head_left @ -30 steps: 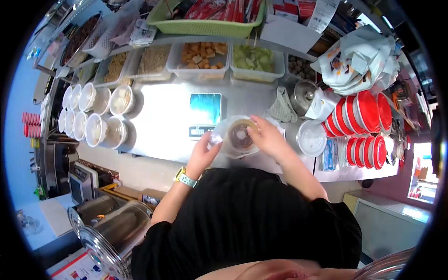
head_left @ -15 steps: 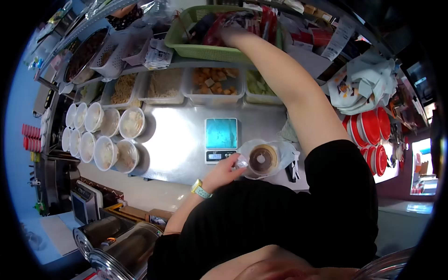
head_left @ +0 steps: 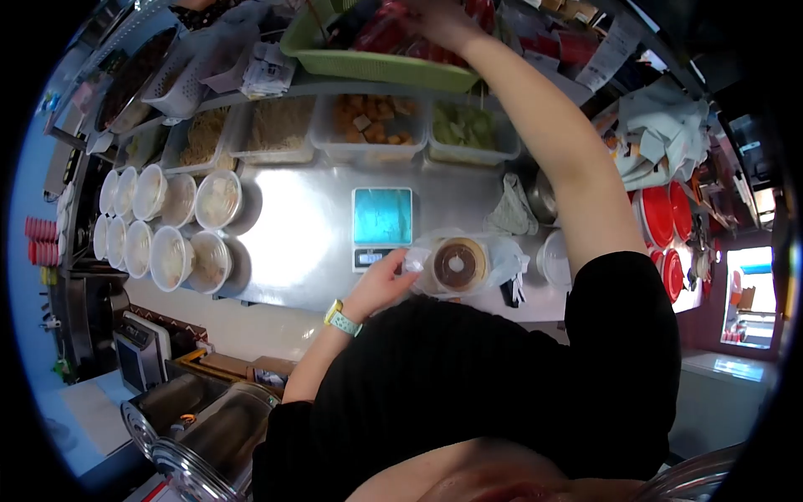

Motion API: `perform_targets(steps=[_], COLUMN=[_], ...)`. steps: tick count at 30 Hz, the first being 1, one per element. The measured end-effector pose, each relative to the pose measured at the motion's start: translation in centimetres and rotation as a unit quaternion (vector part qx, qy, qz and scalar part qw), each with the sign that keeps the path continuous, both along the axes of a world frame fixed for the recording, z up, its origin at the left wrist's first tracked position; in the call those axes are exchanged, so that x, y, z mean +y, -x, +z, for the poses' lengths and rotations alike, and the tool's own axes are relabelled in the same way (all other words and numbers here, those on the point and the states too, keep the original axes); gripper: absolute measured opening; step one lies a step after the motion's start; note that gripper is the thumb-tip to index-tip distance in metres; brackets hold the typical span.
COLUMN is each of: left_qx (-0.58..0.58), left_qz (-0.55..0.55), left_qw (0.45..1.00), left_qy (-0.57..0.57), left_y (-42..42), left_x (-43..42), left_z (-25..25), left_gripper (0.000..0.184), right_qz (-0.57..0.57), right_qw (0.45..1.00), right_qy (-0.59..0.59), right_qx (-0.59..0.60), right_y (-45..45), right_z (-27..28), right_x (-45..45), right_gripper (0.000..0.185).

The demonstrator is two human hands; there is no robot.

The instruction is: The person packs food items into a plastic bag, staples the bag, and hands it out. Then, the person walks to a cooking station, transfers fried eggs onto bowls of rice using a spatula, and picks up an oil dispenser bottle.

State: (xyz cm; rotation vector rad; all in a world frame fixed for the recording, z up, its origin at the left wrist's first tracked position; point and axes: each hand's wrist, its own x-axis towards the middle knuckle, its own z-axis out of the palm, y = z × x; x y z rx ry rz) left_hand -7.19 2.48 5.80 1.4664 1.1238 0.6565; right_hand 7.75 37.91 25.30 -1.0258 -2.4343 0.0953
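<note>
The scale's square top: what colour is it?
The scale's top is bright turquoise blue, seen best in the head view.

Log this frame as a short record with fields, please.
Left hand: pinching the gathered edge of a clear plastic bag
Inside bag: round container, brown contents
Right hand: in the green basket, among red packets
Scale: on the metal counter, left of the bag
Far left: two rows of bowls
Counter's far side: food tubs

There's a crumpled grey cloth on the steel counter, plus two rows of plastic bowls over on the left.
</note>
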Motion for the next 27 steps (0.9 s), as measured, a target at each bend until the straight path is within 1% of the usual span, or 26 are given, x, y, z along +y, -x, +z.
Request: perform_targets(steps=[1,2,3,4,5,6,7,8,9,10,11,12,13,14,15,16,17,18,20,21,22,24,25,26,27], left_qx=[-0.016,-0.033,-0.051,-0.071,-0.087,-0.103,-0.153,-0.200,-0.154,-0.153,-0.103,-0.052,-0.006,-0.004,0.131,0.257,0.309,0.309,0.347,0.351,0.352,0.365,0.358,0.359,0.347], left_qz=[0.013,0.027,0.045,0.065,0.065,0.068,0.073,0.081,0.061,0.062,0.074,0.085,0.082,0.079,0.080,0.076,0.030,0.026,-0.022,-0.002,-0.005,-0.038,-0.035,-0.035,-0.035], left_qw=[1.000,0.999,0.998,0.995,0.993,0.991,0.984,0.975,0.984,0.984,0.991,0.995,0.997,0.997,0.976,0.914,0.889,0.890,0.889,0.883,0.883,0.876,0.876,0.876,0.881], left_qy=[-0.003,0.000,0.007,0.022,0.037,0.045,0.058,0.061,0.062,0.073,0.052,0.029,-0.010,-0.006,-0.157,-0.305,-0.336,-0.335,-0.298,-0.311,-0.311,-0.315,-0.320,-0.320,-0.319], left_y=[0.0,-0.1,-0.2,-0.4,-0.3,-0.4,-1.0,-1.4,-1.1,-1.4,-1.6,-1.7,-1.9,-2.1,-2.3,-2.6,-2.7,-2.8,-2.8,-3.0,-2.9,-2.5,-2.6,-2.6,-2.5], left_x=[-0.2,-0.4,-0.5,-0.9,-1.3,-1.3,-1.7,-1.9,-2.3,-3.0,-3.5,-3.7,-4.1,-4.5,-4.9,-5.2,-5.7,-6.0,-6.5,-6.7,-7.1,-7.7,-8.1,-8.4,-8.6], left_z=[-0.7,-1.5,-2.5,-3.8,-3.6,-2.7,-2.4,-2.2,-2.3,-2.3,-2.2,-1.9,-0.8,-1.1,-1.0,-0.9,-0.5,-0.6,-1.3,-1.8,-2.1,-2.3,-2.4,-2.6,-2.8], left_gripper=[0.032,0.032,0.032,0.031,0.032,0.033,0.034,0.036,0.032,0.032,0.035,0.037,0.046,0.046,0.049,0.053,0.049,0.049,0.041,0.029,0.029,0.021,0.014,0.014,0.014], right_qz=[0.088,0.165,0.291,0.277,0.194,0.121,0.051,0.029,0.005,-0.088,-0.121,-0.137,-0.125,-0.111,-0.117,-0.065,-0.012,-0.016,-0.061,-0.031,-0.032,0.004,-0.005,-0.005,0.005], right_qw=[0.987,0.958,0.897,0.913,0.872,0.895,0.913,0.887,0.852,0.837,0.857,0.870,0.843,0.814,0.810,0.853,0.886,0.885,0.878,0.882,0.881,0.881,0.851,0.850,0.880], right_qy=[-0.042,-0.207,-0.248,-0.213,0.070,0.097,0.127,0.207,0.281,0.343,0.376,0.364,0.375,0.382,0.385,0.297,0.204,0.204,0.326,0.310,0.310,0.212,0.282,0.283,0.320], right_qx=[0.126,0.113,0.223,0.210,0.444,0.418,0.383,0.413,0.441,0.417,0.332,0.304,0.365,0.424,0.427,0.424,0.415,0.418,0.346,0.353,0.355,0.422,0.443,0.444,0.351], right_y=[-0.8,-2.0,-2.5,-4.7,-5.5,-7.3,-9.1,-9.9,-10.9,-11.3,-12.5,-13.2,-13.2,-12.7,-12.2,-11.9,-11.7,-11.6,-11.4,-11.2,-11.1,-10.9,-10.8,-10.7,-10.4], right_z=[-0.1,-0.1,0.3,0.1,-2.3,-2.5,-2.7,-4.8,-8.2,-10.2,-12.5,-15.0,-16.8,-17.9,-18.4,-18.9,-19.2,-19.3,-19.3,-19.6,-20.0,-20.6,-19.8,-20.3,-20.7], right_x=[-1.7,-2.8,-5.3,-8.5,-13.4,-18.3,-23.1,-26.2,-29.1,-31.9,-33.7,-35.4,-37.1,-38.3,-39.0,-39.3,-39.4,-39.7,-40.1,-40.3,-40.5,-40.5,-40.8,-40.7,-40.4], right_gripper=[0.015,0.018,0.020,0.018,0.021,0.016,0.016,0.015,0.013,0.012,0.017,0.016,0.015,0.014,0.014,0.012,0.011,0.011,0.012,0.012,0.012,0.012,0.013,0.013,0.014])
